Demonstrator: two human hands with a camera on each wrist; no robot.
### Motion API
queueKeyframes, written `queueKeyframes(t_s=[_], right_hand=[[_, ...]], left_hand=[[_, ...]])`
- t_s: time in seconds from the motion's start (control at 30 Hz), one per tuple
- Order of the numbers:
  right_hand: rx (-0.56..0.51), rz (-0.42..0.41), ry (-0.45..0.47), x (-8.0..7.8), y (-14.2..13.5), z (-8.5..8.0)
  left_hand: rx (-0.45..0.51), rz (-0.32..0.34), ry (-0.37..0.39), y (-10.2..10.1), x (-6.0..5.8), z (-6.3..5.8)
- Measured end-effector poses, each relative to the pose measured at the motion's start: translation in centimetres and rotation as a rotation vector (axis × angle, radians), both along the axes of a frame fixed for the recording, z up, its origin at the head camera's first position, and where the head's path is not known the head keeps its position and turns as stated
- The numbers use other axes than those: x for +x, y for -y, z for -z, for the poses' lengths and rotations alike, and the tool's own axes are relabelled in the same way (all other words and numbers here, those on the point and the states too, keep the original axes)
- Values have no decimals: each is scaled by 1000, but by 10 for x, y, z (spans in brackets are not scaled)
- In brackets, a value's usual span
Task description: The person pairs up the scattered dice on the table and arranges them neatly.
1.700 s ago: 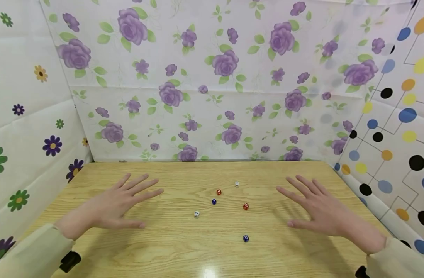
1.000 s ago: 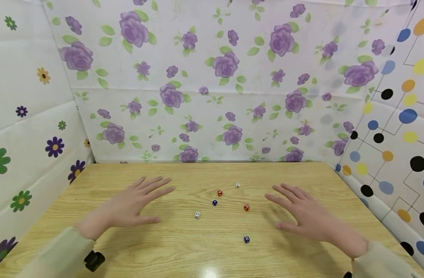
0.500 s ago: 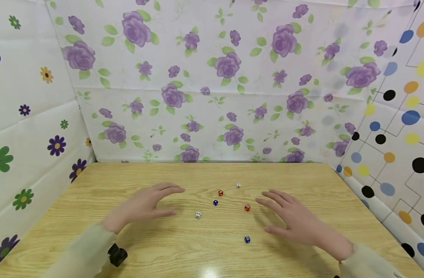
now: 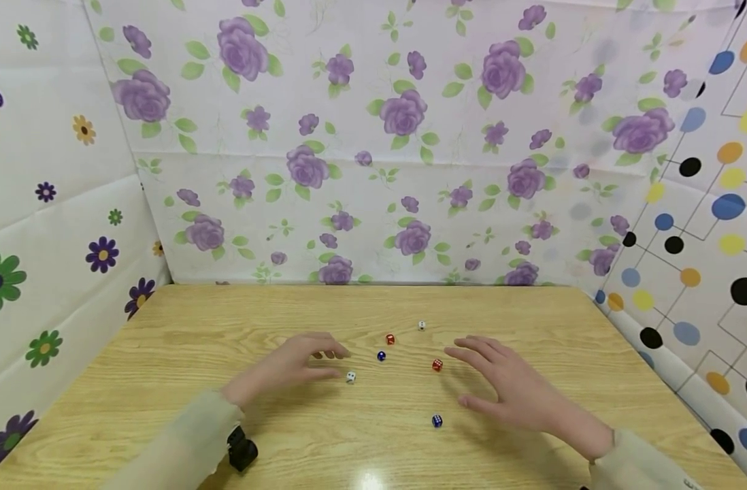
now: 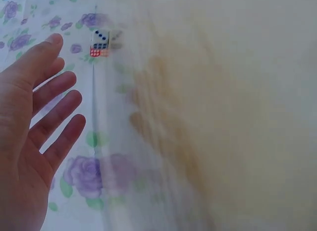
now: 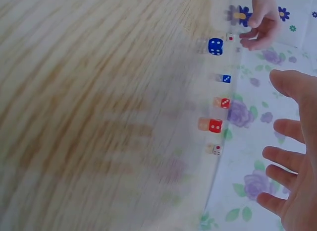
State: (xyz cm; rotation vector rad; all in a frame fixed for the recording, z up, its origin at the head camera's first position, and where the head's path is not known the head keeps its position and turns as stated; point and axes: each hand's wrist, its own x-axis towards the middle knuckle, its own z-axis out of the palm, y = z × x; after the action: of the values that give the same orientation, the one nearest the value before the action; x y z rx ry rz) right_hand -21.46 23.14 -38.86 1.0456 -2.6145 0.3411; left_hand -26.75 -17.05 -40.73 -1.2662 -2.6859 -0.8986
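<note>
While the left hand (image 4: pixel 294 361) hangs over the table (image 4: pixel 226 316), fingers loosely bent and thumb apart from them, its fingertips are just beside the near white die (image 4: pixel 351 377). Right hand (image 4: pixel 514 388) also over the table, fingers spread and thumb apart; near red die (image 4: pixel 437 365) just off its fingertips, front blue die (image 4: pixel 437 421) near its thumb. Between hands: back blue die (image 4: pixel 382 356), back red die (image 4: pixel 390 339). Far white die (image 4: pixel 422 326) sits nearest the flowered cloth (image 4: pixel 361 190).

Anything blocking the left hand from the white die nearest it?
Nothing visible stands between the left hand and that white die. The closest blue die lies beyond, toward the right hand, outside that gap.
</note>
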Motion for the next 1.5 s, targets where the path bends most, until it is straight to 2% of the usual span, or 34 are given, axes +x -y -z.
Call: queueKeyframes(t_s=[0.2,0.4,0.7,0.83,1.0,1.17,1.3,1.5], right_hand=[[2,-2,40,0,2,1],[-14,-17,58,2,5,2],[-30,-26,46,2,7,5],[-32,-26,39,2,7,6],[-45,-31,34,2,9,8],[-68,-29,42,5,12,10],[-87,-66,36,8,15,12],[-93,-85,21,10,18,13]], left_hand=[[-1,-41,111,-12,3,1],[-24,-56,136,-18,3,3],[-45,-78,92,-23,1,10],[-57,-84,54,-24,2,12],[-65,-99,44,-25,6,11],[-19,-116,82,-26,15,9],[31,-119,128,-29,22,8],[87,-128,205,-32,30,12]])
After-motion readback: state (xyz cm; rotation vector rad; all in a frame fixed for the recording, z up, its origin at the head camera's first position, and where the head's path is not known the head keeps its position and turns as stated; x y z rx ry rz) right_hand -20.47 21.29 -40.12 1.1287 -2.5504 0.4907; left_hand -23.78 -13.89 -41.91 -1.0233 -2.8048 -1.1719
